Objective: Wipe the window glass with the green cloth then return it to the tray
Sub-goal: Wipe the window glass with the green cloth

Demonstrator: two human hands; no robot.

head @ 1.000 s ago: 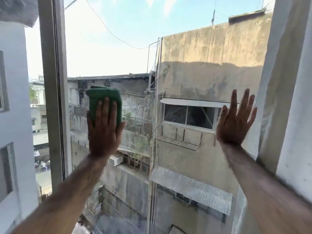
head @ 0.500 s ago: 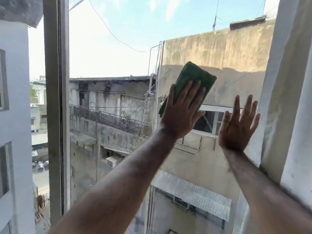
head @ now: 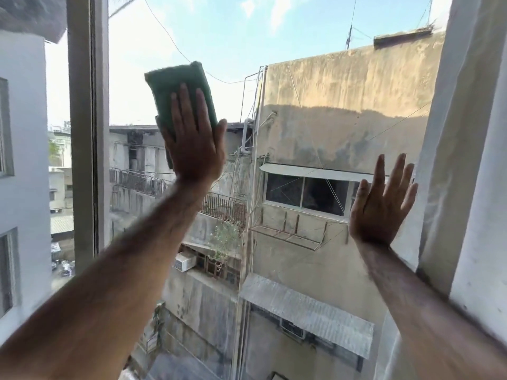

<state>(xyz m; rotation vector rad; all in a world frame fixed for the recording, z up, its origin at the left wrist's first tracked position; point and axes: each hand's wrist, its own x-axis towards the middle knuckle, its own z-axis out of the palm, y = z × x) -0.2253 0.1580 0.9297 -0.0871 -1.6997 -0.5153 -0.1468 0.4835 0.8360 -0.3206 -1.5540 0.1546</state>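
- Green cloth [head: 179, 90]: upper centre-left of frame, folded into a thick pad, pressed flat on the window glass [head: 315, 119].
- Left hand [head: 193, 138]: fingers spread flat over the cloth's lower half, pinning it by palm pressure rather than gripping.
- Right hand [head: 380, 208]: empty, fingers splayed, flat on the glass at right, beside the frame [head: 450, 160].
- Judgement: cloth looks soft, light, limp; slides easily under even pressure. Best taken by pinching a folded edge.
- Tray: not in view.
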